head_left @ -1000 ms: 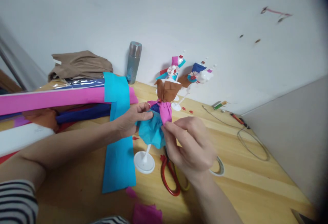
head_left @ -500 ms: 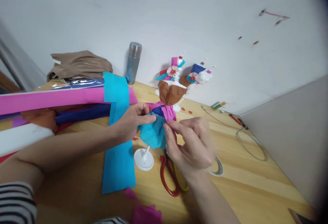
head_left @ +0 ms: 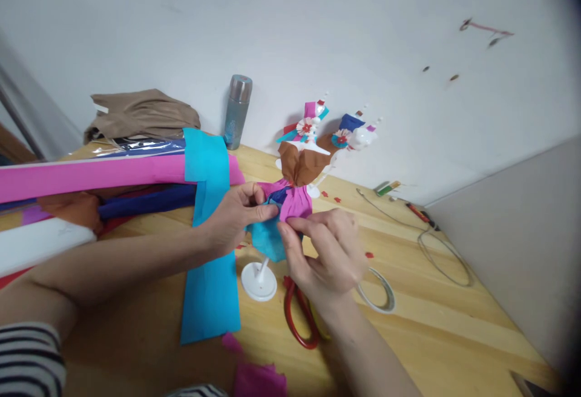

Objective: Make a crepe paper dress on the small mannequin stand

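Note:
A small figure stands on a white round base (head_left: pixel 259 281), dressed in a brown paper top (head_left: pixel 303 164), a pink layer (head_left: pixel 298 201) and a blue paper skirt (head_left: pixel 267 239). My left hand (head_left: pixel 236 212) pinches the skirt's left side between thumb and fingers. From the right, my right hand (head_left: pixel 324 252) grips the lower edge of the pink layer, over the skirt. Dark blue paper (head_left: pixel 278 195) shows between the pink parts. Red-handled scissors (head_left: pixel 299 321) lie below my right hand, partly hidden by it.
Blue (head_left: pixel 211 288) and pink crepe paper (head_left: pixel 113 174) lie at the left. A bottle (head_left: pixel 237 112), brown cloth (head_left: pixel 145 114) and decorated figures (head_left: pixel 308 126) stand or lie at the back. At the right are a tape roll (head_left: pixel 384 294) and a cable (head_left: pixel 442 261).
My right hand has moved left, drawing the pink layer further across the blue skirt. The white base has shifted slightly right. My left hand keeps its hold.

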Motion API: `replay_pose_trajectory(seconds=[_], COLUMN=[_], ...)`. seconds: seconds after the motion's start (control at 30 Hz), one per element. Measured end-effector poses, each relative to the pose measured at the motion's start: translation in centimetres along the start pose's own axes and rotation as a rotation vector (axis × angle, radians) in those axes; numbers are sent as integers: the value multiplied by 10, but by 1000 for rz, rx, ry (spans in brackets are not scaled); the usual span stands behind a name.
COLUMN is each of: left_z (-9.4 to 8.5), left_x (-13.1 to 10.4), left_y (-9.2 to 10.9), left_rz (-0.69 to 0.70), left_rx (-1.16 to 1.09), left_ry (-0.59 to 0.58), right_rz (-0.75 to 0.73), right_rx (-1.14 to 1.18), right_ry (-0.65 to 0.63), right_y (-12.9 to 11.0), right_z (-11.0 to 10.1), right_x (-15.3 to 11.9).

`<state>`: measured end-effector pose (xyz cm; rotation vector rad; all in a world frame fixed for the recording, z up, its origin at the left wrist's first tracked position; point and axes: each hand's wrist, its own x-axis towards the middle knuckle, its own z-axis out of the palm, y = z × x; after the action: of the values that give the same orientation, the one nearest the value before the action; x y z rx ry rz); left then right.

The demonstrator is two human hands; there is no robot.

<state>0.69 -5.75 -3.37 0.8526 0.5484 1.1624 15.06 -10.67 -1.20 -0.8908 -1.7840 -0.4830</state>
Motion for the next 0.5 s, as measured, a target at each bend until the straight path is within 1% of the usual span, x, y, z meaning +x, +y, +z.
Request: replay_pose_trajectory(seconds=[0.07, 0.17, 0.2, 0.27, 0.33, 0.37, 0.43, 0.5], left_z=[0, -2, -4, -9, -15, -18, -25, -30], left_x=[0, 3, 5, 10, 17, 20, 24, 25], left_y=[0, 1, 1, 0, -2, -3, -5, -7], left_rz=[-9, -50, -70, -113, -157, -186, -251, -304], left_rx=[-12, -32, -38, -53, -76, -88, -121, -167], left_ry=[4, 1, -7, -31, -57, -74, -119, -164], right_rz=[-16, -109, -141, -173, -162, -145, -103, -69], right_rx=[41, 127, 159, 199, 186, 164, 119, 88], right_ry=[-29, -72, -65, -2, 68, 76, 36, -35], right_y=[-2, -1, 1, 7, 15, 19, 24, 26], right_z=[-1, -7, -10, -16, -19, -19, -16, -12], right_x=[0, 2, 3, 4, 5, 5, 5, 4])
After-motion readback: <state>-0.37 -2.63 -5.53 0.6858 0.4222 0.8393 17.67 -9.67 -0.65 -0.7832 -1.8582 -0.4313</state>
